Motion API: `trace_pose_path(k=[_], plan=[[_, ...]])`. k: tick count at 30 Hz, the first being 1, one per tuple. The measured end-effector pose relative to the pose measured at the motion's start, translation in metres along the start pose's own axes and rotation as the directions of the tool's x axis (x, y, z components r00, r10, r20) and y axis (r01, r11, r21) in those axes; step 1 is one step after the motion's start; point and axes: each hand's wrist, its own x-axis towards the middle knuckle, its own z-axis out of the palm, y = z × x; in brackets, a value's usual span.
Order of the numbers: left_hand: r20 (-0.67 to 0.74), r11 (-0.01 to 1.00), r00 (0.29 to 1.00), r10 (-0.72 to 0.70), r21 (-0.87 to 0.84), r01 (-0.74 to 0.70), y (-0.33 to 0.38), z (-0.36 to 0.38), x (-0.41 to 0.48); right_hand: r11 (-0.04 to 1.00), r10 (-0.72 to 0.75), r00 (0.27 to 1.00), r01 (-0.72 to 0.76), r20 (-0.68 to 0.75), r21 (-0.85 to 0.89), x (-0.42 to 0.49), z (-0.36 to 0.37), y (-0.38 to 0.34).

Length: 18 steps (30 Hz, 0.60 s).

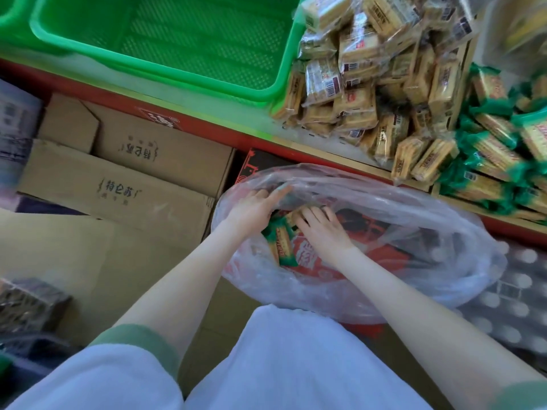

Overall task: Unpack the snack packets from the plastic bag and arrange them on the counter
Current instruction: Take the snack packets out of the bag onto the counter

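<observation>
Both hands are down inside the bag (384, 255), which sits open below the counter (192, 99) on the person's lap side. The last few packets (282, 247), green-ended, lie in its bottom between the hands. The left hand (254, 207) is at the near rim with its forefinger stretched along the film; whether the other fingers pinch the plastic cannot be told. The right hand (322, 230) lies over the packets with fingers spread and slightly bent, tips hidden among them, so it is unclear whether it has closed on any. The step in hand looks like gathering a batch to lift out. It would go best with the left hand pulling the rim wide and low, so the loose film does not fold over the packets, while the right scoops several side by side, not one at a time. They are slick and will likely slide if squeezed at the ends; grasp across the middles. Lift clear of the film, then set them with the matching green pile (497, 155) on the counter, ends aligned.
</observation>
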Motion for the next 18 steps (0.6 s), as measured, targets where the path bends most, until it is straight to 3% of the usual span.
trace_pose_path(k=[3, 8, 11, 14, 18], plan=[[-0.006, 0.997, 0.999, -0.054, -0.063, 0.053, 0.002, -0.004, 0.006, 0.999, -0.010, 0.999, 0.008, -0.053, -0.033, 0.002, 0.008, 0.006], [0.056, 0.913, 0.986, -0.155, -0.374, 0.164, 0.006, -0.006, 0.011, 0.995, 0.090, 0.994, -0.087, 0.054, -0.056, 0.009, -0.005, 0.013], [0.013, 0.973, 0.995, -0.095, -0.208, 0.096, 0.018, -0.009, 0.007, 0.999, 0.029, 1.000, -0.030, 0.006, 0.029, -0.003, -0.002, 0.024], [-0.142, 0.994, 0.985, -0.101, -0.066, 0.093, 0.040, -0.005, -0.002, 0.982, 0.035, 0.991, -0.011, -0.127, 0.188, -0.029, -0.003, 0.040], [-0.370, 0.993, 0.929, -0.012, 0.104, 0.054, 0.080, 0.003, -0.008, 0.963, 0.142, 0.907, -0.034, -0.396, 0.268, -0.071, -0.009, 0.067]])
